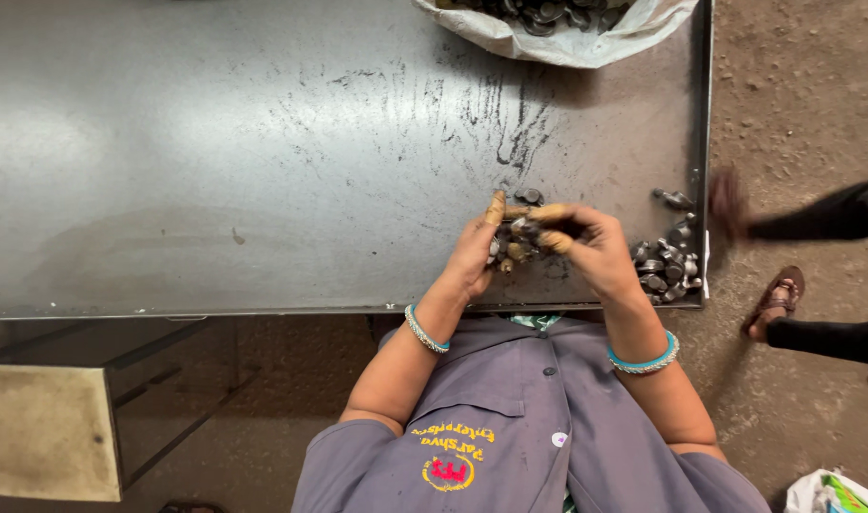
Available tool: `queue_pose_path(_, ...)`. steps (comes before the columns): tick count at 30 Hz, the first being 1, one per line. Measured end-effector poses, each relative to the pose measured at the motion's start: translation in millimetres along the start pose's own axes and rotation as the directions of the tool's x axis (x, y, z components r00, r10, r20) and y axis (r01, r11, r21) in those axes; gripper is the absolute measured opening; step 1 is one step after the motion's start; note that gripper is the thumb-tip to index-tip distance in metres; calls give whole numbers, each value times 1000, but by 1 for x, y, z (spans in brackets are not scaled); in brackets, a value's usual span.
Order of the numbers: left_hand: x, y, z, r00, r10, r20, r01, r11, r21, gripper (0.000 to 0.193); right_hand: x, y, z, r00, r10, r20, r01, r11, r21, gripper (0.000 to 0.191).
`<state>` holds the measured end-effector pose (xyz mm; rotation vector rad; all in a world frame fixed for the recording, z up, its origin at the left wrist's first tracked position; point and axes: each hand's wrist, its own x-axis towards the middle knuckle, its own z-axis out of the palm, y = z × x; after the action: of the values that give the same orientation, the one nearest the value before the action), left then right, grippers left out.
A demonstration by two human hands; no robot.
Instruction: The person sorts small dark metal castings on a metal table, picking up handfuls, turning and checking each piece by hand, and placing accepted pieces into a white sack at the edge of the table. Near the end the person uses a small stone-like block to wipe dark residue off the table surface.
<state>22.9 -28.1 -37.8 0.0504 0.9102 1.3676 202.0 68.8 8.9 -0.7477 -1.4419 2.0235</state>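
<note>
Both my hands meet over the near edge of a grey metal table (263, 152). My left hand (476, 252) cups several small dark metal parts (515, 242), its fingertips pointing up. My right hand (591, 247) closes over the same handful from the right, fingers curled around the pieces. The fingertips of both hands look stained yellowish. A small pile of similar metal parts (664, 266) lies on the table just right of my right hand, near the table's right corner. One loose part (530, 196) sits just beyond my fingers.
A white sack (567, 38) holding more metal parts rests at the table's far right edge. Another person's sandalled foot (774, 302) and dark-clad legs stand on the dirt floor to the right. A low bench (44, 427) stands below left.
</note>
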Motion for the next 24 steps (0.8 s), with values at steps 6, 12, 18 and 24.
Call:
queue_pose_path(6, -4, 16, -19, 998, 40, -45, -42, 999, -31, 31, 35, -27, 39, 961, -269, -60, 132, 640, -757, 32)
queue_pose_path(12, -12, 26, -20, 976, 205, -70, -190, 965, 179, 22, 52, -18, 46, 929, -358, 99, 204, 269, -941, 28)
queue_pose_path(18, -16, 17, 3, 963, 268, -34, -231, 881, 413, 29, 36, 1, 14, 977, -48, -207, 20, 991, -135, 24)
queue_pose_path(24, -7, 7, 10, 961, 275, 40, -262, 847, 462, 23, 14, 14, -7, 979, 98, -181, -35, 945, 326, 23)
